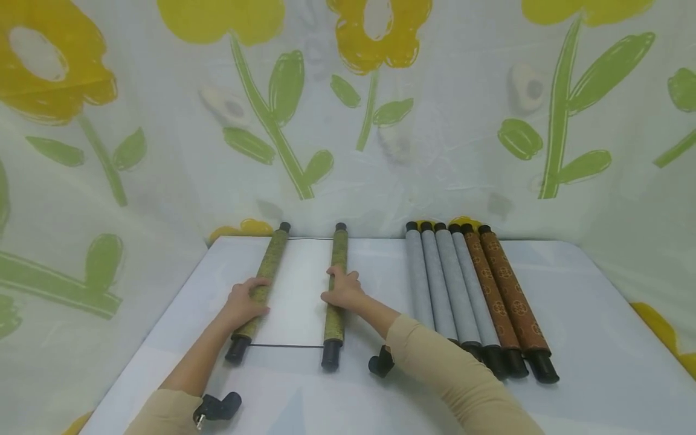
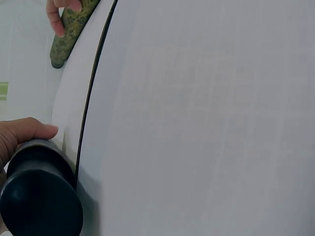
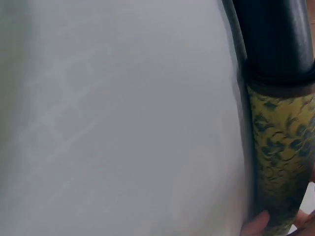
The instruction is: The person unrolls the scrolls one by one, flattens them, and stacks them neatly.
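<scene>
A partly unrolled scroll lies on the table, its white sheet (image 1: 301,290) stretched between two green-gold patterned rolls with black end knobs. My left hand (image 1: 243,304) grips the left roll (image 1: 273,257), which slants away to the right. Thumb and fingers of my right hand (image 1: 344,290) hold the right roll (image 1: 339,248), standing nearly straight in the head view. From the left wrist, a black end knob (image 2: 42,201) fills the lower corner below my thumb (image 2: 34,129). The right wrist view shows blue flowers on the roll (image 3: 280,137); most of that hand is hidden.
Several rolled scrolls lie side by side at the right, grey ones (image 1: 448,272) and brown flowered ones (image 1: 511,290), close to my right forearm. Behind the white table (image 1: 549,290) hangs a flower-printed cloth (image 1: 451,151). Black wrist mounts (image 1: 220,407) show beside both sleeves.
</scene>
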A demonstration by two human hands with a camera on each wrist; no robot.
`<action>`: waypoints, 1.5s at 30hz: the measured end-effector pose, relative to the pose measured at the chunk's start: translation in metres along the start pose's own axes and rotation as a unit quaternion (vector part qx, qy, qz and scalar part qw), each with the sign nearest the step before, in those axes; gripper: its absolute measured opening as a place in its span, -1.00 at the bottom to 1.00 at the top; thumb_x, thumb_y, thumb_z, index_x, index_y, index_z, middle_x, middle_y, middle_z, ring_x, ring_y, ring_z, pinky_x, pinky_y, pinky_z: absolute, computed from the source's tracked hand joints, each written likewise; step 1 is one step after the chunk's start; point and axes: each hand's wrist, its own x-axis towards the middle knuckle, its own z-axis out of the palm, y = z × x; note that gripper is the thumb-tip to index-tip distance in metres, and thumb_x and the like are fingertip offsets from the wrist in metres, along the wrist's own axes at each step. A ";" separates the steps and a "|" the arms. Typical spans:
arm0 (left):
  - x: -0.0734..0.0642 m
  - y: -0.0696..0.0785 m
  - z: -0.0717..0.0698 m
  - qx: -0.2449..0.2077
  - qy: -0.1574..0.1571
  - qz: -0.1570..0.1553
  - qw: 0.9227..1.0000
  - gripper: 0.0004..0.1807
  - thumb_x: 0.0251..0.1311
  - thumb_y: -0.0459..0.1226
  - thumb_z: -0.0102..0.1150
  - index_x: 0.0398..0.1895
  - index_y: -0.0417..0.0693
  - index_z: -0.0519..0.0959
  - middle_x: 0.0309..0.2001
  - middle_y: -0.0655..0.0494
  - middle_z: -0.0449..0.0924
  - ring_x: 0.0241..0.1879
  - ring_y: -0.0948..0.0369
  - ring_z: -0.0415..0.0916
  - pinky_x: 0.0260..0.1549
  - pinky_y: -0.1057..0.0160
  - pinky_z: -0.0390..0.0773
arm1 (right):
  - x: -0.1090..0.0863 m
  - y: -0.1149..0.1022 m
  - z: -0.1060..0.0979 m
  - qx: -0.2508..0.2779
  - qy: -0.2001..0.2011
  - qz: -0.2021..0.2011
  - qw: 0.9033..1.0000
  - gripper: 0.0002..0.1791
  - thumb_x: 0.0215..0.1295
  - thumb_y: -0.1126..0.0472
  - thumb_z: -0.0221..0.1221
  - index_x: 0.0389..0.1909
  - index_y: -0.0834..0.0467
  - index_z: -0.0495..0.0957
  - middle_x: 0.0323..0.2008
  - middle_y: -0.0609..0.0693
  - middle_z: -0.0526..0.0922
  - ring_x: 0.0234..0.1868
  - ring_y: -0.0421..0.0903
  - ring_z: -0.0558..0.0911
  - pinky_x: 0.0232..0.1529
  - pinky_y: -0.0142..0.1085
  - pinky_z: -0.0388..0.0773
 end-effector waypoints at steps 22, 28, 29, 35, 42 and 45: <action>-0.004 -0.020 -0.011 -0.021 0.031 0.009 0.999 -0.24 -0.06 -0.17 0.43 0.24 -0.19 0.38 0.30 -0.43 0.15 0.30 -0.31 0.07 0.23 -0.27 0.09 | -0.001 0.013 -0.011 -0.039 0.007 -0.024 0.999 -0.11 -0.17 -0.02 0.50 0.23 0.09 0.32 0.06 0.33 0.26 0.00 0.17 0.39 -0.14 -0.03 0.51; -0.005 -0.021 -0.015 -0.019 0.028 0.009 0.999 -0.26 -0.06 -0.22 0.42 0.25 -0.20 0.37 0.27 -0.44 0.16 0.13 -0.26 0.29 0.00 -0.16 0.39 | -0.004 0.012 -0.017 -0.048 0.010 -0.019 0.999 -0.10 -0.20 0.04 0.52 0.22 0.07 0.30 0.08 0.34 0.26 0.04 0.20 0.39 -0.08 -0.03 0.49; -0.005 -0.021 -0.016 -0.018 0.027 0.010 0.999 -0.26 -0.04 -0.23 0.40 0.26 -0.21 0.37 0.26 -0.45 0.16 0.09 -0.25 0.32 -0.04 -0.13 0.42 | -0.004 0.012 -0.018 -0.047 0.009 -0.019 0.999 -0.10 -0.19 0.06 0.52 0.22 0.08 0.30 0.09 0.34 0.26 0.04 0.20 0.38 -0.08 -0.03 0.49; -0.004 -0.023 -0.018 -0.018 0.026 0.024 0.999 -0.32 0.01 -0.29 0.34 0.25 -0.22 0.37 0.27 -0.44 0.18 0.12 -0.28 0.31 -0.02 -0.16 0.41 | -0.006 0.013 -0.027 -0.040 -0.003 -0.018 0.999 -0.13 -0.14 0.14 0.49 0.24 0.08 0.28 0.06 0.34 0.28 -0.03 0.17 0.43 -0.09 -0.05 0.50; -0.004 -0.028 -0.019 -0.014 0.049 0.103 0.993 -0.51 0.02 -0.46 0.18 0.11 -0.36 0.48 0.15 -0.40 0.41 0.20 -0.32 0.25 0.17 -0.27 0.20 | -0.006 0.020 -0.037 -0.028 -0.048 0.000 0.998 -0.21 0.00 0.17 0.38 0.30 0.03 0.27 0.18 0.37 0.18 -0.01 0.17 0.43 -0.05 -0.01 0.49; -0.004 -0.030 -0.019 -0.020 0.056 0.114 0.992 -0.54 0.03 -0.51 0.07 0.09 -0.39 0.49 0.12 -0.38 0.44 0.20 -0.32 0.25 0.20 -0.25 0.18 | -0.007 0.021 -0.042 -0.031 -0.072 0.015 0.997 -0.27 0.09 0.20 0.27 0.33 0.03 0.27 0.26 0.38 0.08 0.09 0.19 0.36 0.01 0.02 0.44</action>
